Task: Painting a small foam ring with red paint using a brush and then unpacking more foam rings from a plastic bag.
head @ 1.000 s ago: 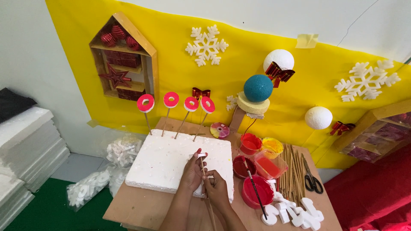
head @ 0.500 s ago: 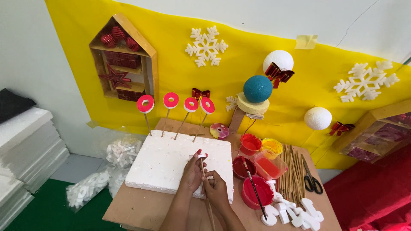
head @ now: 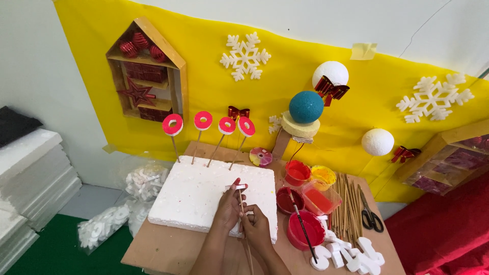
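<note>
Left hand (head: pixel 228 208) curled over a small white foam ring (head: pixel 235 187), fingertips pinching it at the top of a thin wooden stick (head: pixel 243 224). Right hand (head: pixel 256 227) just below and touching, fingers closed round the same stick, which runs down between both hands and off the lower edge. Ring and stick held over the near right part of a thick white foam slab (head: pixel 204 196), directly under the fingers.

Beyond the fingertips, at the slab's far edge: four red-painted rings on sticks (head: pixel 209 122), planted upright or leaning, well clear of the hands. Nothing between fingers and slab except the stick itself. Behind those, a small shiny disc (head: pixel 261 157) and a teal ball (head: pixel 306 107) on a pale foam round.

Right of the fingers, close: a dark red bowl (head: pixel 285 199) of paint; a larger red bowl (head: pixel 304 230) nearer, with a brush (head: pixel 304 231) lying across it. Farther out, a red cup (head: pixel 297 172) of red paint, a yellow cup (head: pixel 324 175) of yellow paint, a clear tub (head: pixel 321 198) of orange-red paint. Past these, a bundle of bare sticks (head: pixel 347 206), scissors (head: pixel 368 214), and unpainted white foam pieces (head: pixel 351 253).

Left of the fingers, off the board: clear bags of white foam shapes (head: pixel 145 181).
</note>
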